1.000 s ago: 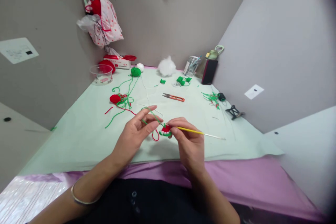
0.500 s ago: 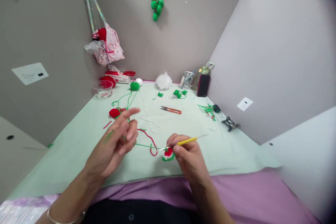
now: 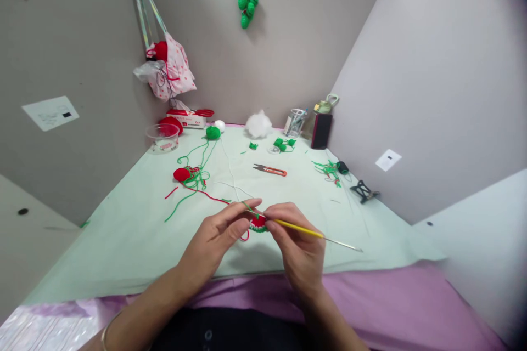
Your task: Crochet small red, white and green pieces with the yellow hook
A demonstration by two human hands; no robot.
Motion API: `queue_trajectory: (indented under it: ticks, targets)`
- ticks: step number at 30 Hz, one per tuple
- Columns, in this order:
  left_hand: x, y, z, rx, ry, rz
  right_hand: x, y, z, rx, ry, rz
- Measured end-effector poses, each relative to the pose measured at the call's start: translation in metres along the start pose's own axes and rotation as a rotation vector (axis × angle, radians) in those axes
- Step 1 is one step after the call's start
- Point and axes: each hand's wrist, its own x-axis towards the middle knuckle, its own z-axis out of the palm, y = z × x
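A small crocheted piece (image 3: 258, 223), red with a white line and a green edge, is held between my two hands above the front of the table. My right hand (image 3: 300, 241) pinches a crochet hook (image 3: 298, 228) with a yellow handle, its metal end pointing down to the right and its other tip at the piece. Fingers closed, my left hand (image 3: 222, 233) grips the left side of the piece. Green yarn passes over the left fingertips. A loop of red yarn (image 3: 246, 237) hangs below the left thumb.
Beyond my hands lie orange thread snips (image 3: 270, 170), a red yarn ball (image 3: 181, 174) with tangled green yarn, and a green yarn ball (image 3: 213, 132). White stuffing (image 3: 259, 124), a plastic tub (image 3: 162, 140) and a phone (image 3: 321, 131) stand farther back. Yarn scraps (image 3: 328, 170) lie at right.
My left hand has moved right and down, from holding the green yarn out to gripping the crocheted piece. The hook has swung so its free end points down to the right.
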Motion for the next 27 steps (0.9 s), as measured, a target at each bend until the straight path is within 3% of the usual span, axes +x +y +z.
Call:
queue_trajectory:
  ticks: [2, 6, 13, 18, 20, 23, 27]
  targets:
    - [0.001, 0.000, 0.006, -0.220, 0.034, -0.113, -0.003, 0.001, 0.001, -0.072, -0.029, -0.064]
    - [0.004, 0.002, 0.014, -0.475, 0.122, -0.200, -0.006, 0.001, 0.001, -0.168, -0.088, -0.154]
    - [0.004, 0.001, 0.012, -0.442, 0.152, -0.160, -0.003, -0.003, 0.001, -0.237, -0.104, -0.189]
    - [0.001, -0.001, 0.020, -0.475, 0.197, -0.160, -0.013, 0.014, 0.008, -0.644, 0.013, -0.540]
    - [0.001, 0.001, 0.023, -0.576, 0.164, -0.216, -0.016, 0.020, 0.011, -0.668, 0.041, -0.605]
    - [0.002, 0.005, 0.020, -0.665, 0.107, -0.261, -0.014, 0.018, 0.011, -0.467, 0.028, -0.442]
    - [0.004, 0.007, 0.010, -0.587, 0.092, -0.256, -0.008, 0.005, 0.005, -0.185, -0.021, -0.174]
